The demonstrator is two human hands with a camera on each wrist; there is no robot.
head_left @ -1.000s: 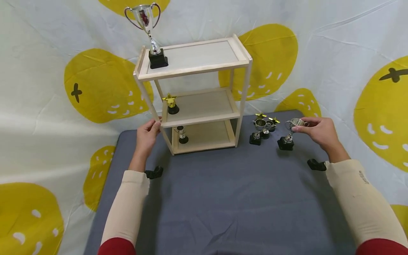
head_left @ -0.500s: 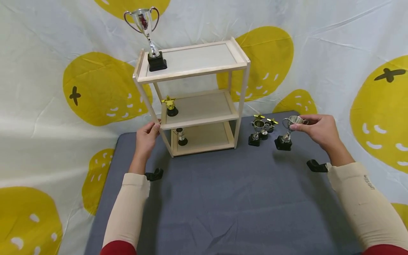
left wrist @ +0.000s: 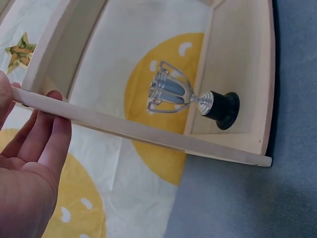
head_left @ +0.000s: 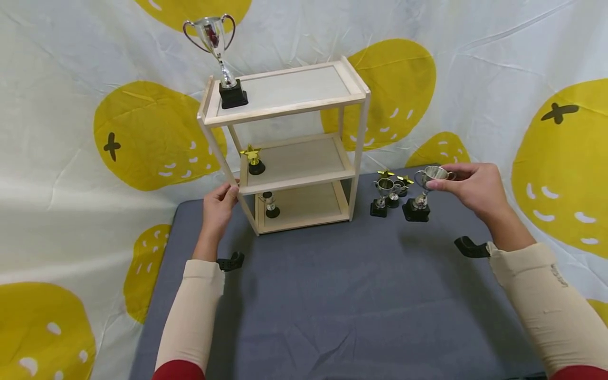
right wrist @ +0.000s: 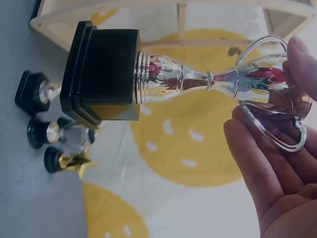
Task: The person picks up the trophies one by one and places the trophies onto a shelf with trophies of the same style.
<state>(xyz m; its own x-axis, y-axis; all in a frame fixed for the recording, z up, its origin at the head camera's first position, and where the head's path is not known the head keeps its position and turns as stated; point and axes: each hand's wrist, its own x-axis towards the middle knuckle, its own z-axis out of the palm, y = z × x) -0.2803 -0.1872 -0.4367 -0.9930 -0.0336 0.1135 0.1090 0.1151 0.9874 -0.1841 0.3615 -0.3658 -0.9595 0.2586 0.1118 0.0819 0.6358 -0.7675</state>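
My left hand (head_left: 218, 211) grips the front left post of a three-tier wooden shelf (head_left: 294, 182), thumb and fingers around the thin wood. In my right hand (head_left: 480, 192), thumb and fingers pinch the cup of a silver trophy (head_left: 417, 208) with a black square base, held upright above the table. A tall silver trophy (head_left: 233, 95) stands at the left of the top tier. On the middle tier's left is a gold star trophy (head_left: 256, 166). A small silver cup trophy (left wrist: 171, 94) stands at the left of the bottom tier.
Right of the shelf, a silver cup trophy (head_left: 378, 208), a smaller cup (head_left: 393, 200) and gold star trophies (head_left: 405, 180) stand close together on the grey cloth-covered table (head_left: 294, 306). A white curtain (head_left: 494, 95) with yellow fruit shapes hangs behind.
My right hand has lifted the silver trophy slightly and carried it a little to the left, toward the shelf. The left hand stays on the post.
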